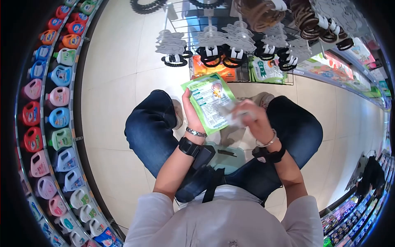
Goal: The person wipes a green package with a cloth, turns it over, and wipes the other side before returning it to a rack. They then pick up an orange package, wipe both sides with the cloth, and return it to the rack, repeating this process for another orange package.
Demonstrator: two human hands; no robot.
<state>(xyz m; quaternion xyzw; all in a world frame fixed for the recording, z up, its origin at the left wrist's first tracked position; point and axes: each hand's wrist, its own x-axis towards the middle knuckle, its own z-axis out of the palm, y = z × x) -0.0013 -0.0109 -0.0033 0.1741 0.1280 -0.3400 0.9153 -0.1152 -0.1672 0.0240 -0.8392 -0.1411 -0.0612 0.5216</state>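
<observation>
My left hand grips a flat green-and-white packet by its left edge, thumb on the printed face. The packet is tilted, with dense text and a small food-like picture near its top. At the packet's lower right, my right hand is closed on a crumpled white cloth or tissue, both smeared by motion. The cloth overlaps the packet's edge in this view. Below the hands, between my bent legs, sits a pale green translucent box.
A wire rack ahead holds orange packets and a green-white packet. Black hair ties on cards hang above it. Shelves of detergent bottles curve along the left; boxed goods line the right.
</observation>
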